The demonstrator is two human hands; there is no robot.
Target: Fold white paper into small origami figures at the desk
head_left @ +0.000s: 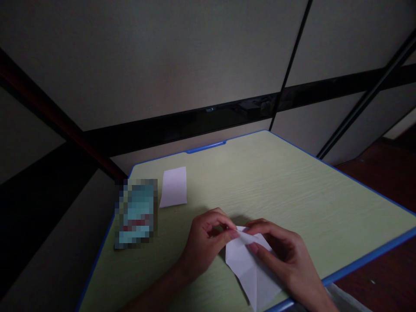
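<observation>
A creased sheet of white paper [250, 273] is held near the table's front edge, with a small folded flap along its far end. My left hand [208, 238] pinches the left corner of that flap between thumb and fingertips. On the other side, my right hand [282, 253] grips the paper, its thumb pressed on top near the fold and its fingers at the far edge. Crease lines run down the lower part of the sheet. My right hand covers part of its right side.
The pale wood-grain table [292, 186] has a blue rim. A second piece of white paper [173, 187] lies at the back left, beside a blurred-out bluish item [138, 212]. Behind the table stand light panels [182, 65] with a dark band.
</observation>
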